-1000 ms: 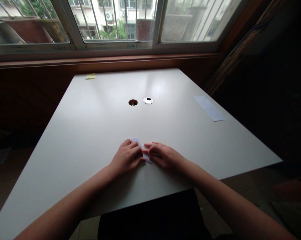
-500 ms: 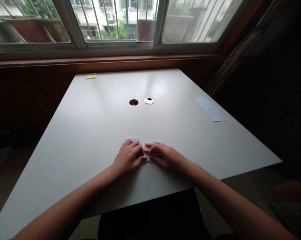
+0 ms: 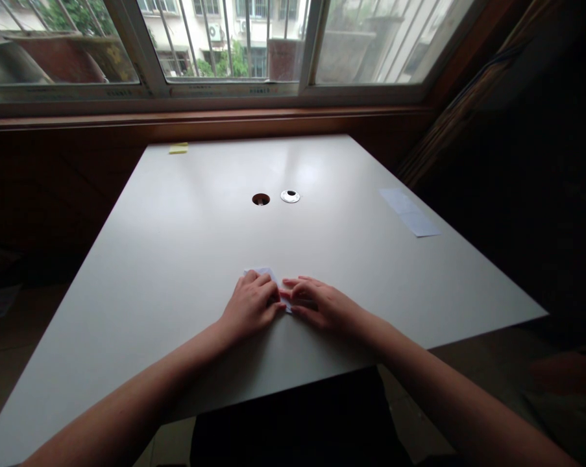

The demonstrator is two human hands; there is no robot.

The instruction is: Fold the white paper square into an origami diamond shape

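A small folded piece of white paper [image 3: 266, 273] lies on the white table [image 3: 185, 246] near its front edge. My left hand [image 3: 252, 303] rests on the paper's left part with fingers curled and pressed down on it. My right hand [image 3: 317, 303] presses on the paper's right part, fingertips meeting those of the left hand. Most of the paper is hidden under both hands; only a far corner and a sliver between the fingers show.
A round cable hole [image 3: 260, 199] and its loose white cap [image 3: 290, 196] lie mid-table. A white paper strip [image 3: 409, 212] lies near the right edge, a yellow sticky pad [image 3: 178, 148] at the far left corner. A window sill runs behind the table.
Both hands stay pressed on the paper; the fingers have only shifted slightly. The view has drifted a little.
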